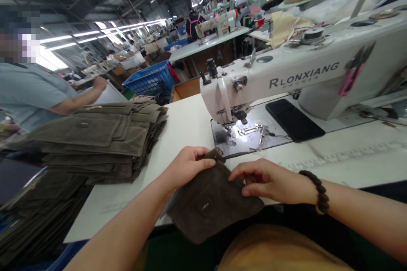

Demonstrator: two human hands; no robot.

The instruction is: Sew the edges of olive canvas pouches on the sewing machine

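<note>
A dark brown fabric panel [219, 209] with a small label lies at the table's front edge, partly overhanging it. My left hand [190, 165] is closed on its upper edge, thumb on top and fingers beneath, beside a short strap end [216, 153]. My right hand [267, 180], with a dark bead bracelet at the wrist, touches the panel's right side; its fingers are bent, thumb and index apart. Just beyond both hands stands a white sewing machine [254, 80], its lamp lighting the metal plate [238, 139] under the needle.
Left on the table is a tall stack of similar brown pieces [95, 144], with more [41, 216] lower down. A black phone [294, 119] lies by the machine; pink-handled snips [352, 76] hang on its body. A co-worker [38, 89] stands left, near a blue crate [151, 79].
</note>
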